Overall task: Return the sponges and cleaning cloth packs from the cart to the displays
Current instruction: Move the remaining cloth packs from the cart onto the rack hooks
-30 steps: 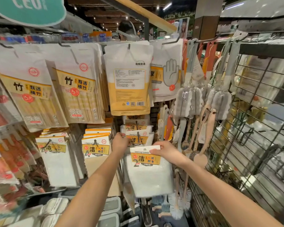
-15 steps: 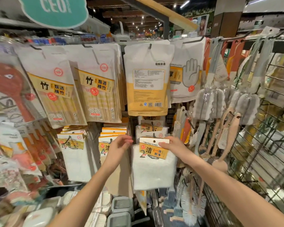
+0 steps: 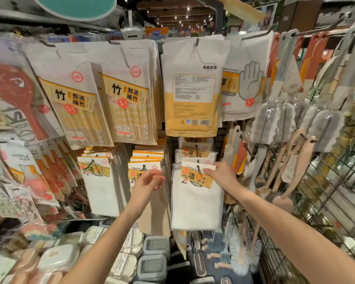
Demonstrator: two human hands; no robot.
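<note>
A white cleaning cloth pack with an orange header card hangs at the front of the right-hand peg row. My right hand pinches the right edge of its header card, close to the peg. My left hand hovers just left of it, fingers loosely curled and holding nothing, in front of the middle row of cloth packs. A third row of cloth packs hangs further left. Packed sponges lie in the bins below. The cart is out of view.
Bamboo chopstick packs and a yellow pouch hang above the cloths. Bottle brushes and wooden brushes dangle at the right, against a wire grid panel. Grey lidded boxes sit below.
My left hand has come off the peg and drawn back to the left, holding nothing. The cloth pack has gone up onto the peg with my right hand still at its header.
</note>
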